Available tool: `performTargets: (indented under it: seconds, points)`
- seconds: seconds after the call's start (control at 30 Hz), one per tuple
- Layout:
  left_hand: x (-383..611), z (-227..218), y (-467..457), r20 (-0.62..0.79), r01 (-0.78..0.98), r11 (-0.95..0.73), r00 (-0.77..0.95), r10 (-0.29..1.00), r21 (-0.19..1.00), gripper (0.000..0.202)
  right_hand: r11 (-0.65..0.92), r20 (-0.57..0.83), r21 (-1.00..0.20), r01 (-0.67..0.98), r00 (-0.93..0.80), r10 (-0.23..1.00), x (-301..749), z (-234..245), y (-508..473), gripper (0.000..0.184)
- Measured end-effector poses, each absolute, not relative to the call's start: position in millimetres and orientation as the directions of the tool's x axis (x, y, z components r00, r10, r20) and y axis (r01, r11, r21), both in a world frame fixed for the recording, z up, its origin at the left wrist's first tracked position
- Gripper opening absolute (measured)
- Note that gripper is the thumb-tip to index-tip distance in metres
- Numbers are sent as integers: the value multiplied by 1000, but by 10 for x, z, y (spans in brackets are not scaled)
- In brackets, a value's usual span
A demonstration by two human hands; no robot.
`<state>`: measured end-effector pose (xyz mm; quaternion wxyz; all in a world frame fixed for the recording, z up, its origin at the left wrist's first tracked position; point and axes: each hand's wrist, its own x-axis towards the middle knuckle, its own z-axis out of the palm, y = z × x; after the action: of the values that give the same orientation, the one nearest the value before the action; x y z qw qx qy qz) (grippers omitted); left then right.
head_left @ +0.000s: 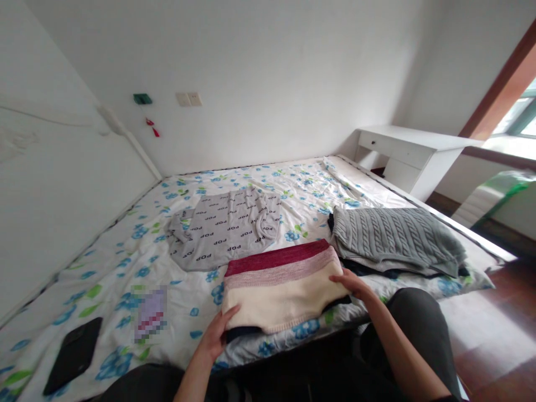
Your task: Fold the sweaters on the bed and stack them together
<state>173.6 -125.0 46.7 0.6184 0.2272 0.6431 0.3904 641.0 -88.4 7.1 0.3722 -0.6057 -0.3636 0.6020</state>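
Note:
A folded knit sweater (pixel 285 296) with burgundy, pink and cream bands lies at the bed's front edge, with dark fabric showing under it. My left hand (pixel 216 336) grips its left side near the lower corner, thumb on top and fingers partly hidden. At the opposite side, my right hand (pixel 352 282) holds the edge, with the thumb over the cream part. Just right of it sits a folded grey cable-knit sweater (pixel 393 237) on other folded dark and light garments. Behind, a grey shirt (pixel 228 226) printed with "POP" is spread out, its sleeves folded in.
The bed has a floral sheet (pixel 195 296). A black phone (pixel 74 354) lies at the left front, beside a pixelated patch (pixel 149 314) hiding a small item. A white desk (pixel 402 151) stands past the bed's far right, near a window (pixel 517 120).

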Motion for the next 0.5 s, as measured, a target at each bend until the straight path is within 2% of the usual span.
performTargets:
  seconds: [0.1, 0.17, 0.33, 0.43, 0.5]
  points:
    - [1691, 681, -1441, -646, -297, 592, -129, 753, 749, 53, -455, -443, -874, -172, -104, 891, 6454, 208, -1148, 47]
    - [1648, 773, -1598, -682, -346, 607, -153, 715, 715, 50, -456, -437, -865, -209, -133, 890, 6497, 276, -1347, 51]
    - [1695, 889, -1885, -738, -409, 645, -118, 664, 646, 57, -490, -477, -860, -139, -117, 871, 6549, 376, -1625, 55]
    - [1753, 969, -1966, -716, -421, 625, -90, 692, 657, 66, -486, -469, -863, -139, -137, 872, 6541, 469, -1680, 56]
    - [1754, 1041, -2005, -679, -407, 584, -134, 722, 702, 61, -455, -443, -884, -111, -115, 889, 6574, 540, -1731, 56]
